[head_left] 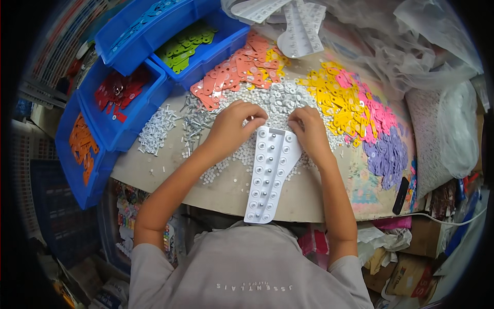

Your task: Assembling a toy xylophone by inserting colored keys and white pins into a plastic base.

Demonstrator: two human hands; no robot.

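Note:
A long white plastic tray (270, 175) with rows of round studs and a central channel of silver pins lies at the table's front edge, its near end toward my body. At its far left corner my left hand (236, 123) is closed, thumb and fingers curled together. My right hand (310, 131) is by the far right corner, fingertips curled in a pinch. Anything in either pinch is too small or hidden to make out. Just beyond both hands spreads a heap of small silver-white round caps (280, 98), with tiny white discs (244, 154) scattered around.
White pins (156, 131) and metal screws (195, 126) lie to the left. Coral (234, 69), yellow (332, 95), pink (378, 118) and purple (387, 157) flat tabs are heaped around. Blue bins (164, 82) stand left, a clear bag (442, 134) right, more white trays (301, 31) behind.

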